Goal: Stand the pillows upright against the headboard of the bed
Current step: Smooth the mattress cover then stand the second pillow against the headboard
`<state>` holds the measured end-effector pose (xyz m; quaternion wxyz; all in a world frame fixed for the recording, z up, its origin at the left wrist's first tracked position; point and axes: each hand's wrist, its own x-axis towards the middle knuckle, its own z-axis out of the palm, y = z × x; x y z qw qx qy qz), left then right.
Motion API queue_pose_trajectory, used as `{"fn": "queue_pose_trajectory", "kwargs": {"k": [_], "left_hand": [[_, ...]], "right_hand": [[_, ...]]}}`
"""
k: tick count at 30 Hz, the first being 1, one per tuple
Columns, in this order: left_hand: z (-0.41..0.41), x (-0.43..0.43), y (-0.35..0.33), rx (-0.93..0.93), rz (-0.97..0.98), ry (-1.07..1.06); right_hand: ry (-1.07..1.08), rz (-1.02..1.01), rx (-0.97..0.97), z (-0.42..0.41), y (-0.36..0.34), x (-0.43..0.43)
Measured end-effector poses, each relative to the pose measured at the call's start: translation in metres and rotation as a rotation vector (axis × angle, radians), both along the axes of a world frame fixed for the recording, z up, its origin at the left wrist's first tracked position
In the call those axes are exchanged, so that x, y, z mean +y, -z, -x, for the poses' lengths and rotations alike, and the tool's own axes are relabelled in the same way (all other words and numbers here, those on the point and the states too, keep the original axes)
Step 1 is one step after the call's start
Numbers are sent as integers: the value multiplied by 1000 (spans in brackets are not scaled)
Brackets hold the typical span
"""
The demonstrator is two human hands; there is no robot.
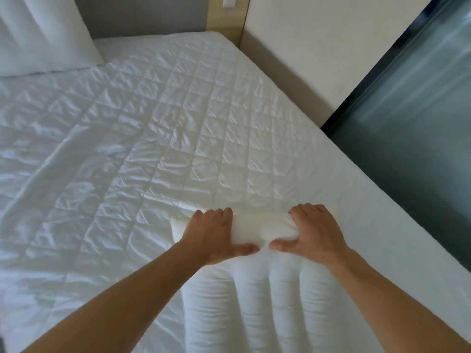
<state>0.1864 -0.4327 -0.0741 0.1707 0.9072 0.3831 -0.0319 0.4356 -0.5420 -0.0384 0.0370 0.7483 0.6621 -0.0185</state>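
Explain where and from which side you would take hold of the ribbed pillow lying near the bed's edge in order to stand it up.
Grip the ribbed pillow along its far short end, as the left hand and right hand do now, coming from the near side over its length. It lies flat, ribs running away from the person; two spaced hands probably keep the soft end from sagging when lifted towards the headboard.

1. Bed (178,110): quilted white cloth cover, creased, with slight sheen.
2. Pillow (267,301): soft white cloth, matt, channel-stitched.
3. Headboard (153,14): grey, matt.
4. Trim panel (226,19): light wood, smooth.
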Motion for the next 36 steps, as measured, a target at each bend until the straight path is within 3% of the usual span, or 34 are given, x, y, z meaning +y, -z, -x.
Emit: {"fn": "queue_pose_trajectory", "kwargs": {"k": [8, 17, 24, 29, 36], "left_hand": [[49, -67, -111, -133, -121, -15], [121, -173, -308, -295, -345, -60], [185, -230, -409, -538, -665, 19], [225, -218, -465, -588, -841, 33], [298, -136, -528, -618, -999, 88]], "right_hand": [[-86, -349, -60, 49, -96, -71], [-144, -619, -79, 109, -282, -163], [-263, -927, -134, 161, -383, -213], [-294, -1135, -196, 199, -430, -194], [-294, -1323, -311, 273, -482, -118]]}}
